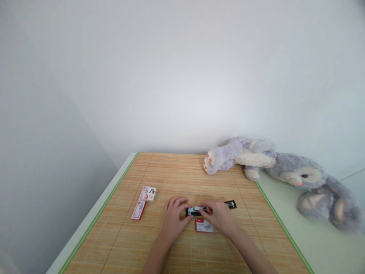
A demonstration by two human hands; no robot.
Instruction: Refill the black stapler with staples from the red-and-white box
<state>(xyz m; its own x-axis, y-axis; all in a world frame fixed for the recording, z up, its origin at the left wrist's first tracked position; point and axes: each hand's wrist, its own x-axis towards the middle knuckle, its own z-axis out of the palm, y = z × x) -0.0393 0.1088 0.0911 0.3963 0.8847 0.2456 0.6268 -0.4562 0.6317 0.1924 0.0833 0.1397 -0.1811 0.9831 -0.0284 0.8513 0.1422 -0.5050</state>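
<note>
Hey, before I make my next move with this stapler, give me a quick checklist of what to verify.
1. Stapler lying on the mat: ok.
2. Left hand at its left end, thumb touching it: ok.
3. Right hand with its fingers on the stapler's middle: ok. Firmness of the grip: cannot tell.
4. Staples seated inside the stapler: cannot tell, too small.
5. Red box close by, just under the right hand: ok.
6. Plush toy apart from both hands, at the mat's far right: ok.
</note>
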